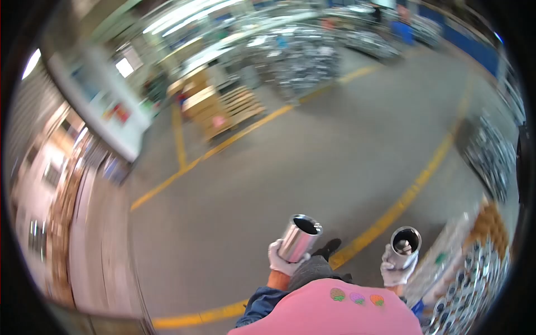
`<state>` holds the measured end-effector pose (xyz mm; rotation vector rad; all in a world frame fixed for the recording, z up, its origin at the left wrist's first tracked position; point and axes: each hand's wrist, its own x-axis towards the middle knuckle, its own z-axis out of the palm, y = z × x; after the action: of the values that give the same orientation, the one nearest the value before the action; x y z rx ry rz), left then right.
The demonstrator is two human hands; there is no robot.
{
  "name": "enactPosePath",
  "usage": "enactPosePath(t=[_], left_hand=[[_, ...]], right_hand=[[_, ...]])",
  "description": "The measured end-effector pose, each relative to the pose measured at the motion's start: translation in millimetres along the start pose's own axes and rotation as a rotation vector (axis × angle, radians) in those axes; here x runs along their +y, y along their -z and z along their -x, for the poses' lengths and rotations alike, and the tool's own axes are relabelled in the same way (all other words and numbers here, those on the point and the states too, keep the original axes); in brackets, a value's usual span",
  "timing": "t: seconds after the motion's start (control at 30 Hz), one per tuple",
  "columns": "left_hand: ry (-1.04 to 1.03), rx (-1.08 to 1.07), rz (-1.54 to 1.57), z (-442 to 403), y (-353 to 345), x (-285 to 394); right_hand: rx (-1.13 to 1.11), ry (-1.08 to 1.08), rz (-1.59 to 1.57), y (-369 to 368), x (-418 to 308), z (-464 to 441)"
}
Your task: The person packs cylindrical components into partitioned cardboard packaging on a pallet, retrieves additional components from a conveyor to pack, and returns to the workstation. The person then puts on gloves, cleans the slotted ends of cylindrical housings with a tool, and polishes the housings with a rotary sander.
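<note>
My left hand (283,260), in a white glove, is wrapped round a shiny metal cylinder (299,240) with a dark open end facing up. To the right, my gloved right hand (397,272) grips a second metal cylinder (404,257) from below. Something light-coloured shows inside that one's opening, too small to make out. The two cylinders are held apart, above the floor in front of my pink apron (335,312).
Many metal tubes (469,285) lie at the lower right beside plastic wrapping (438,259). Cardboard boxes (206,111) and a wooden pallet (243,104) stand at the upper left. Piled metal parts (304,58) lie beyond a yellow floor line (254,127). A white pillar (106,106) rises at the left.
</note>
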<state>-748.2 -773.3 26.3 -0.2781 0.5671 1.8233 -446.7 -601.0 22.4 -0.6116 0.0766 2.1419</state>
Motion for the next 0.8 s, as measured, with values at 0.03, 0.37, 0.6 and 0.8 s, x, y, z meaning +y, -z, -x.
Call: enactPosePath(t=[0.03, 0.37, 0.6, 0.8], left_hand=[[-0.006, 0.044, -0.041, -31, -19, 3], [0.292, -0.123, -0.450, -268, -170, -37], [0.608, -0.158, -0.763, -380, -249, -145], [0.844, -0.480, -0.921, -412, -278, -299]], right_hand=[[0.065, 0.075, -0.010, -7, -8, -12], [0.113, 0.627, -0.376, -32, -66, -30], [0.324, 0.953, -0.627, -17, -78, -28], [0.314, 1.003, -0.849, 18, -140, -41]])
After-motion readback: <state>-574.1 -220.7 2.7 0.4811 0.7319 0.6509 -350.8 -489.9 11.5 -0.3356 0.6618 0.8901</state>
